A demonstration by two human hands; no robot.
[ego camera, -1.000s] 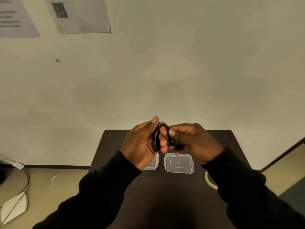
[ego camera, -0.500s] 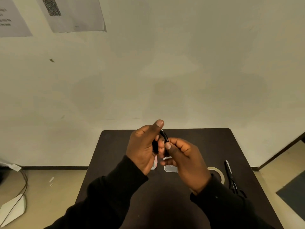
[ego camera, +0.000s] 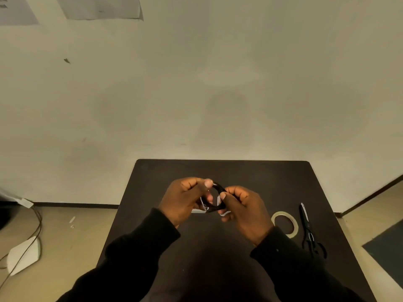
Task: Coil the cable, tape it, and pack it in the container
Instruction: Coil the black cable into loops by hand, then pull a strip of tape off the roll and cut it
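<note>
Above the dark matte table (ego camera: 250,175), black round cable coil (ego camera: 218,188) pinched between left hand (ego camera: 185,199) and right hand (ego camera: 244,205) fingers.

Black cable (ego camera: 218,192), coiled into 1 small loop, held up at frame centre. Clear container (ego camera: 224,212) mostly hidden beneath, only pale edges visible. Pale tape roll (ego camera: 285,223) flat on table, lower right of centre.
</note>
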